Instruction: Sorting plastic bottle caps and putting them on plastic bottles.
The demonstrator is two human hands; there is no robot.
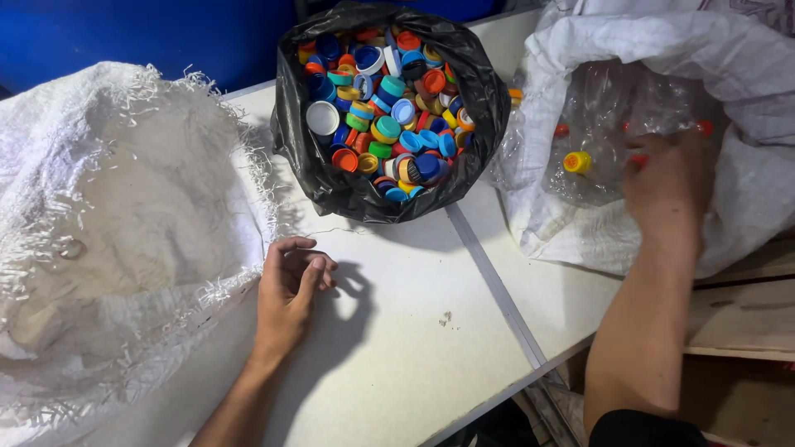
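Observation:
My left hand (290, 291) rests on the white table (431, 331), fingers loosely curled, holding nothing, beside a frayed white woven sack (116, 223). My right hand (671, 178) reaches into another white sack (745, 124) full of clear plastic bottles (596, 124). It is blurred, so I cannot tell whether it grips a bottle. A bottle with a yellow cap (577, 161) lies just left of it. Between the two sacks stands a black plastic bag (331, 186) full of coloured bottle caps (389, 108).
A seam (497, 290) runs across the table from the black bag toward the front edge. Wooden boards (745, 314) lie at the lower right, beyond the table's edge. A blue surface (124, 33) stands behind the table.

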